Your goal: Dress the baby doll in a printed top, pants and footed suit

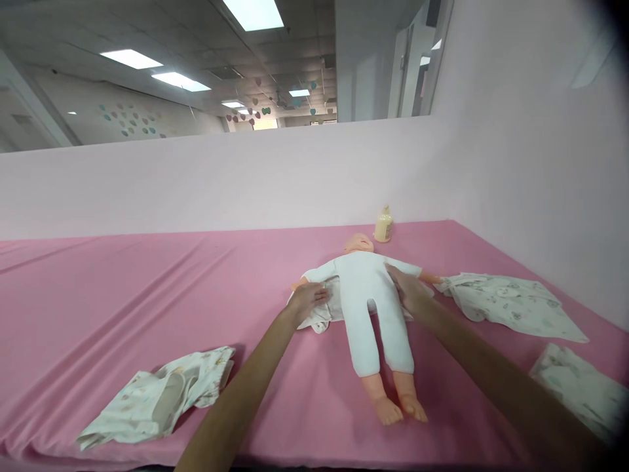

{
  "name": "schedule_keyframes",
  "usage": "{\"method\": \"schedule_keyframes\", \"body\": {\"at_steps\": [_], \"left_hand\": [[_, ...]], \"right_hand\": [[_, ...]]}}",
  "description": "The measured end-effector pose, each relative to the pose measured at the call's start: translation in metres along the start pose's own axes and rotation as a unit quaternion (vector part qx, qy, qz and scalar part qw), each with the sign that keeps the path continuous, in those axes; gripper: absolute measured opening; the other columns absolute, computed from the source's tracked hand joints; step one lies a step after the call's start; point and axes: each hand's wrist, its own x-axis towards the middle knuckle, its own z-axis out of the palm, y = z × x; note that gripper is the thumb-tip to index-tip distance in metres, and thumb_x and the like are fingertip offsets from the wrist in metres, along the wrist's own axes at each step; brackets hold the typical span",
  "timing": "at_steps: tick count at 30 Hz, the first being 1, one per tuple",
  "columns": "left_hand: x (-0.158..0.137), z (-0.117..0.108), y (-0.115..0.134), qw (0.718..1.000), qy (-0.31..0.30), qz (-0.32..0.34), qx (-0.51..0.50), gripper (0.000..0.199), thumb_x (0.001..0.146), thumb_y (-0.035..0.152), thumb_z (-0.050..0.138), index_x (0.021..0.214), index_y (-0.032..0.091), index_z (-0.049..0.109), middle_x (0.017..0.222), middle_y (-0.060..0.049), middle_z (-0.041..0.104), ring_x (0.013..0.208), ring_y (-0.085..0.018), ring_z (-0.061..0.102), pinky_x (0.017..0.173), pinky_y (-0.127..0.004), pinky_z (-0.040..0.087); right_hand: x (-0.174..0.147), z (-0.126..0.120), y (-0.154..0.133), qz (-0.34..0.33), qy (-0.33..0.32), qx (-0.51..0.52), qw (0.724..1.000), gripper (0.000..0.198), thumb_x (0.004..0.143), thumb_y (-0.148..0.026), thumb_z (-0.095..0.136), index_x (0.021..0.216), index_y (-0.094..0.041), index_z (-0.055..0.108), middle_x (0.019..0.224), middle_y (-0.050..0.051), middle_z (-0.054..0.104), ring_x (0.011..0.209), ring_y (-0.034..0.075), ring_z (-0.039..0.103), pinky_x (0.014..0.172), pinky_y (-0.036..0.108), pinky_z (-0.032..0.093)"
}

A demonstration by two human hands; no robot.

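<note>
A baby doll [366, 282] in a white bodysuit lies on its back, its feet toward me and its arms spread. Under its trunk is a pale cloth garment [334, 300], partly hidden by the doll. My left hand [308, 301] rests on this garment beside the doll's arm, fingers stretched toward the trunk. On the other side, my right hand [409, 290] lies against the doll's side near the hip, its fingers extended and partly hidden. Neither hand grips anything that I can see.
A folded printed garment [162, 396] lies front left on the pink sheet [122, 295]. To the right are a printed cloth [515, 305] and another folded cloth [582, 387]. A cream pump bottle [384, 225] stands by the white back wall [221, 183].
</note>
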Motion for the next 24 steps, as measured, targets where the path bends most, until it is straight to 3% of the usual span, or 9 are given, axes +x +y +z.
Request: {"method": "schedule_keyframes", "body": {"at_steps": [3, 5, 7, 9, 12, 14, 16, 20, 24], "left_hand": [[-0.001, -0.029, 0.007, 0.986, 0.112, 0.06, 0.104, 0.018, 0.082, 0.024, 0.069, 0.095, 0.014, 0.063, 0.089, -0.006, 0.068, 0.081, -0.017, 0.064, 0.072, -0.028, 0.049], [0.004, -0.047, 0.01, 0.971, 0.172, 0.075, 0.147, 0.015, 0.081, 0.022, 0.068, 0.093, 0.016, 0.061, 0.086, -0.002, 0.066, 0.084, -0.016, 0.062, 0.068, -0.025, 0.043], [0.012, -0.059, 0.012, 0.962, 0.195, 0.065, 0.179, 0.015, 0.079, 0.023, 0.069, 0.088, 0.016, 0.06, 0.078, -0.001, 0.063, 0.083, -0.018, 0.061, 0.065, -0.025, 0.039], [0.021, -0.063, 0.012, 0.961, 0.186, 0.041, 0.199, 0.018, 0.077, 0.027, 0.072, 0.083, 0.016, 0.059, 0.069, -0.001, 0.061, 0.076, -0.019, 0.061, 0.062, -0.026, 0.038], [0.035, -0.06, 0.011, 0.971, 0.139, 0.004, 0.195, 0.023, 0.08, 0.036, 0.071, 0.081, 0.014, 0.061, 0.067, -0.003, 0.063, 0.067, -0.02, 0.062, 0.06, -0.028, 0.042], [0.043, -0.056, 0.01, 0.979, 0.106, -0.018, 0.174, 0.033, 0.083, 0.046, 0.067, 0.082, 0.013, 0.064, 0.072, -0.007, 0.068, 0.066, -0.02, 0.064, 0.061, -0.03, 0.046], [0.048, -0.056, 0.009, 0.984, 0.084, -0.037, 0.152, 0.045, 0.083, 0.057, 0.065, 0.083, 0.011, 0.066, 0.076, -0.01, 0.071, 0.068, -0.021, 0.066, 0.062, -0.031, 0.049], [0.044, -0.065, 0.013, 0.987, 0.021, -0.061, 0.146, 0.06, 0.07, 0.068, 0.073, 0.084, 0.01, 0.071, 0.076, -0.011, 0.071, 0.068, -0.021, 0.065, 0.062, -0.031, 0.049], [0.023, -0.076, 0.033, 0.994, -0.057, -0.009, 0.095, 0.054, 0.062, 0.052, 0.086, 0.093, 0.011, 0.074, 0.088, -0.009, 0.074, 0.074, -0.018, 0.064, 0.067, -0.027, 0.049]], "right_hand": [[0.002, 0.001, -0.01, 0.0, 0.084, -0.043, 0.996, 0.055, 0.074, -0.052, 0.069, 0.115, -0.016, 0.06, 0.111, 0.019, 0.067, 0.095, 0.029, 0.067, 0.074, 0.037, 0.055], [0.008, 0.011, -0.02, -0.123, 0.116, -0.098, 0.981, 0.059, 0.077, -0.048, 0.067, 0.125, -0.017, 0.055, 0.131, 0.018, 0.059, 0.114, 0.028, 0.061, 0.092, 0.039, 0.053], [0.017, 0.031, -0.031, -0.255, 0.057, -0.177, 0.949, 0.054, 0.083, -0.041, 0.062, 0.129, -0.015, 0.054, 0.137, 0.016, 0.056, 0.126, 0.028, 0.055, 0.108, 0.043, 0.044], [0.028, 0.059, -0.038, -0.345, -0.049, -0.288, 0.892, 0.053, 0.085, -0.032, 0.06, 0.134, -0.012, 0.053, 0.139, 0.016, 0.056, 0.131, 0.029, 0.05, 0.113, 0.044, 0.038], [0.042, 0.106, -0.038, -0.427, -0.205, -0.436, 0.766, 0.063, 0.084, -0.022, 0.06, 0.145, -0.014, 0.046, 0.151, 0.015, 0.047, 0.138, 0.031, 0.043, 0.115, 0.046, 0.032], [0.049, 0.134, -0.033, -0.431, -0.28, -0.506, 0.693, 0.069, 0.083, -0.021, 0.064, 0.148, -0.017, 0.043, 0.153, 0.013, 0.045, 0.141, 0.033, 0.04, 0.115, 0.048, 0.031], [0.054, 0.153, -0.027, -0.422, -0.317, -0.547, 0.65, 0.069, 0.083, -0.026, 0.067, 0.147, -0.018, 0.045, 0.148, 0.014, 0.05, 0.137, 0.034, 0.043, 0.112, 0.049, 0.033], [0.06, 0.164, -0.024, -0.444, -0.303, -0.552, 0.638, 0.045, 0.093, -0.035, 0.06, 0.135, -0.018, 0.057, 0.132, 0.015, 0.06, 0.12, 0.031, 0.056, 0.103, 0.044, 0.038], [0.065, 0.152, -0.033, -0.437, -0.297, -0.488, 0.695, 0.042, 0.096, -0.038, 0.055, 0.134, -0.021, 0.057, 0.126, 0.012, 0.06, 0.116, 0.027, 0.057, 0.1, 0.041, 0.04]]}}
